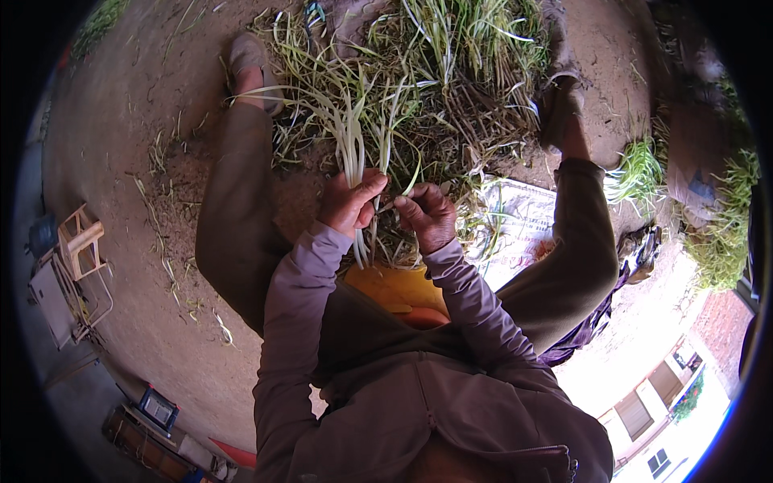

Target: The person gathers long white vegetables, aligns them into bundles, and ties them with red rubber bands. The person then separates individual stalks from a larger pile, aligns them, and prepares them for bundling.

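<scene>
My left hand [347, 202] is closed around a bunch of long pale-green leafy stalks [348, 142], which look like chives. Their leaves fan out above the fist and the white lower ends hang below it. Close by on the right, my right hand [430, 217] pinches a thin green leaf [414, 174] between thumb and forefinger, at the side of the bunch. Beyond both hands, a heap of loose leaves and trimmings [320, 78] covers the ground between my feet. A thicker pile of uncleaned stalks [477, 54] lies at its far right.
Under me is a yellow-orange seat or container [392, 290], partly hidden. A printed white sack [519, 211] lies by my right leg. More greens [637, 172] lie farther right. A wooden stool [80, 241] and a folding chair [57, 302] stand at left.
</scene>
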Tool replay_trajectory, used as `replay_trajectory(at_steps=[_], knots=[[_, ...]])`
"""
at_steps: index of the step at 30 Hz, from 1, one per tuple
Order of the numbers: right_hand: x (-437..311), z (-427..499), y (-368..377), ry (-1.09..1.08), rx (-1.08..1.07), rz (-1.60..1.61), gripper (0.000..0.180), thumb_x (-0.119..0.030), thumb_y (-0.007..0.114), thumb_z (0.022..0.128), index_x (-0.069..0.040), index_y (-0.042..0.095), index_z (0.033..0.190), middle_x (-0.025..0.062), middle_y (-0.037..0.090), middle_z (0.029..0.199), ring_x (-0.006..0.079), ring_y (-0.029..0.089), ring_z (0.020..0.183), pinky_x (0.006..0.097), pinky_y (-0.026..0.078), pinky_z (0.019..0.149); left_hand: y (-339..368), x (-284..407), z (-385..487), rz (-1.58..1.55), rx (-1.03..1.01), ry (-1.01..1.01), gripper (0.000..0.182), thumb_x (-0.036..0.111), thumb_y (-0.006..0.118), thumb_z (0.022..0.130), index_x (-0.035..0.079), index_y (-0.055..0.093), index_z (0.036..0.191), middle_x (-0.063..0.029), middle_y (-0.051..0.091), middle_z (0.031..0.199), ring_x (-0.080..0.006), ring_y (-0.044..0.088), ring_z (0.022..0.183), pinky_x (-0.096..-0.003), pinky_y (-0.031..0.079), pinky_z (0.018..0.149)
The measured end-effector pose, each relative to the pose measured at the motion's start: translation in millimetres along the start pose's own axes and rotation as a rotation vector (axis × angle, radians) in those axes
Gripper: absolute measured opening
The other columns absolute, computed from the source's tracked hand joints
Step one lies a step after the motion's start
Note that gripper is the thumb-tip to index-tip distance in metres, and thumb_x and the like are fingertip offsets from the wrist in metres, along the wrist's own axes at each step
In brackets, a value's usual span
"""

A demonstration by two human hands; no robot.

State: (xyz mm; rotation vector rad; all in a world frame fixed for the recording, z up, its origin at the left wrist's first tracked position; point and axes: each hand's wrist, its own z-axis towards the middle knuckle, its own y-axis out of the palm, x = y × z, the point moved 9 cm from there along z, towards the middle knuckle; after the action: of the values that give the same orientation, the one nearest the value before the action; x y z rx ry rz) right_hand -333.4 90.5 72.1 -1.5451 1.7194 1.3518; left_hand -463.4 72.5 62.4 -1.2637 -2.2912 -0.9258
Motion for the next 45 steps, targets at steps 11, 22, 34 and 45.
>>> replay_trajectory(at_steps=[11,22,34,45], knots=[[-52.5,-63.1,29.8,-0.239,-0.401,-0.495,0.010,-0.001,0.060,0.081,-0.004,0.053,0.088,0.0123,0.063,0.092,0.0182,0.061,0.076,0.0282,0.049,0.069,-15.3,27.6,-2.9,-0.038,0.048,0.162,0.019,0.021,0.063,0.080,0.003,0.057,0.083,-0.0086,0.062,0.075,-0.0048,0.034,0.032,-0.0187,0.022,0.029],[-20.5,-97.5,-0.2,0.220,-0.514,-0.501,0.012,0.001,0.057,0.082,0.000,0.060,0.093,0.0083,0.064,0.078,0.0113,0.062,0.065,0.0236,0.049,0.060,-20.8,19.9,-6.8,-0.042,0.083,0.133,0.014,0.014,0.065,0.078,0.001,0.058,0.080,-0.0109,0.063,0.073,-0.0054,0.032,0.031,-0.0192,0.023,0.029],[26.1,-94.9,-42.5,0.173,-0.490,-0.896,0.013,-0.016,0.063,0.075,-0.005,0.057,0.080,0.0097,0.059,0.065,0.0232,0.059,0.058,0.0317,0.047,0.054,-33.4,34.6,-20.8,0.011,0.238,0.302,0.015,0.013,0.065,0.078,0.000,0.059,0.084,-0.0097,0.063,0.073,-0.0039,0.034,0.035,-0.0184,0.025,0.032],[131.8,-129.1,-113.4,0.538,-1.161,-1.766,0.024,-0.023,0.058,0.073,-0.008,0.062,0.092,0.0149,0.064,0.084,0.0322,0.062,0.080,0.0410,0.049,0.068,-47.2,76.3,-34.9,-0.056,0.277,0.477,0.017,0.017,0.065,0.081,0.003,0.059,0.088,-0.0084,0.062,0.075,-0.0023,0.035,0.038,-0.0169,0.024,0.032]])
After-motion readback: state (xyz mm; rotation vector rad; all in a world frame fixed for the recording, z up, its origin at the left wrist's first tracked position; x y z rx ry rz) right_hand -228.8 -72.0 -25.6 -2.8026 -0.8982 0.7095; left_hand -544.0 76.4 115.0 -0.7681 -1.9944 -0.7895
